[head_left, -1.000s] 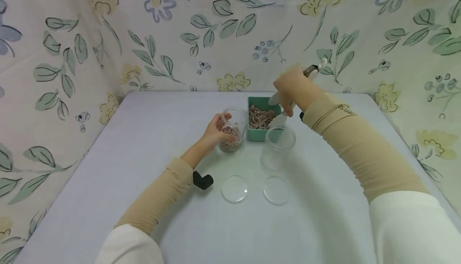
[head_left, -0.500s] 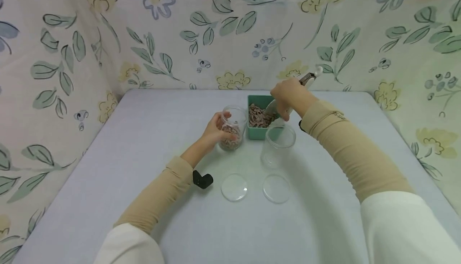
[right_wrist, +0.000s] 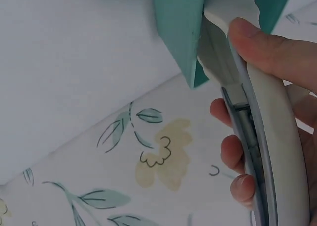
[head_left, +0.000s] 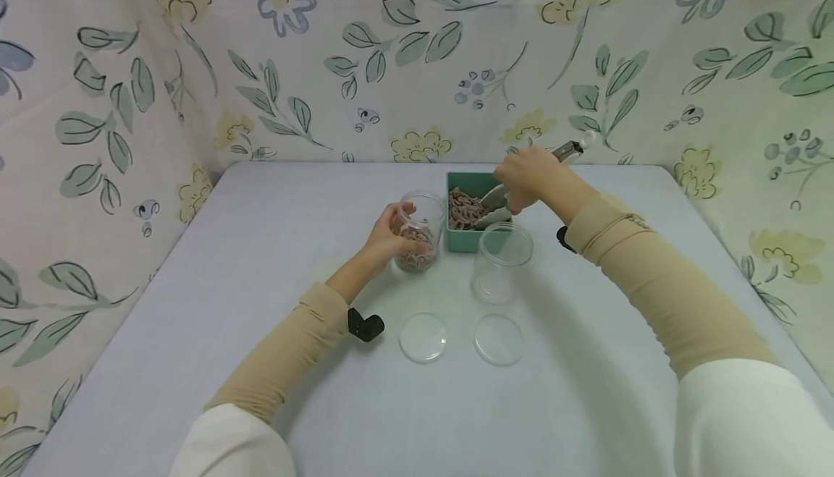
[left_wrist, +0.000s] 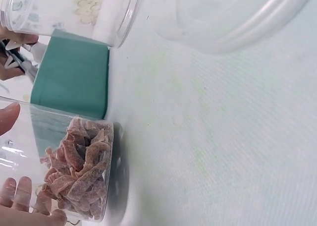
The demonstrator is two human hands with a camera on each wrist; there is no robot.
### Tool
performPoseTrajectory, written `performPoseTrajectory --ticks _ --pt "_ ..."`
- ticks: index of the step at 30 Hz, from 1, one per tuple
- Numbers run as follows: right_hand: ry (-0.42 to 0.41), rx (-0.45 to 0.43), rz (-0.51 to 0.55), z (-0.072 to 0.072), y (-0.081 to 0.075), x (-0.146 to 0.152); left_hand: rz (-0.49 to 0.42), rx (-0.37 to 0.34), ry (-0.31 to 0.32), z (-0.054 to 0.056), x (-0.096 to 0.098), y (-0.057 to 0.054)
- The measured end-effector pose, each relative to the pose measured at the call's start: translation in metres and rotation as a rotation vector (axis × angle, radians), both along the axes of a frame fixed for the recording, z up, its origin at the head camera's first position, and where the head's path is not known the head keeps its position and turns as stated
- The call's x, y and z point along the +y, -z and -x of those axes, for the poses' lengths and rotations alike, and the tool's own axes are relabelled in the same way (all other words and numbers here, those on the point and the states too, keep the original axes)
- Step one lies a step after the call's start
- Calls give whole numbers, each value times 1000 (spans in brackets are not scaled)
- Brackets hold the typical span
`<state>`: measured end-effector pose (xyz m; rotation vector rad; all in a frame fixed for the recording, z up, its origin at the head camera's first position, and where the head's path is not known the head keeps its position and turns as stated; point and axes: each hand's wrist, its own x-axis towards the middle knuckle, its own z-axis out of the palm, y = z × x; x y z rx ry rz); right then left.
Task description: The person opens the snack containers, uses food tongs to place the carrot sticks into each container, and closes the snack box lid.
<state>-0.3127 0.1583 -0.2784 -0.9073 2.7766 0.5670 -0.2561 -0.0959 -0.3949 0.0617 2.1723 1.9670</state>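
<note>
My left hand (head_left: 389, 237) grips a clear jar (head_left: 425, 209) from its left side, thumb and fingers round the wall. Brownish, dusted strips (left_wrist: 81, 171) fill the lower part of this jar in the left wrist view. In my right hand (head_left: 531, 173) is a pair of tongs (right_wrist: 270, 132) with white handle and tips, thumb on one arm and fingers curled round the other. The tong tips reach down into a green rectangular box (head_left: 461, 242), among more brownish strips (head_left: 464, 209). The lower ends of the tips are partly hidden among the strips.
A second clear jar (head_left: 502, 274), without strips in it, stands right in front of the green box. Two clear round lids (head_left: 423, 338) lie side by side nearer the front of the white table (head_left: 313, 404). A floral cloth (head_left: 417, 64) hangs behind.
The tongs have gone from above the right part of the green box down into the strips, the right hand lowering with them. The left hand and its jar stay in place.
</note>
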Motion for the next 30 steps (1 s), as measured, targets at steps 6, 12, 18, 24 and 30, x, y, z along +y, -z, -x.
performPoseTrajectory --ticks 6,12,18,24,30 --pt "-64 41 59 -4 0 10 16 -8 3 2 3 -2" --pt "8 0 155 -6 -6 28 12 -11 -1 2 9 -6" --pt "69 28 250 -11 -25 45 89 5 -45 3 15 -17" --pt "56 101 294 -18 -47 56 244 13 -93 5 21 -32" --pt "29 194 293 -34 -66 51 284 13 -102 7 27 -45"
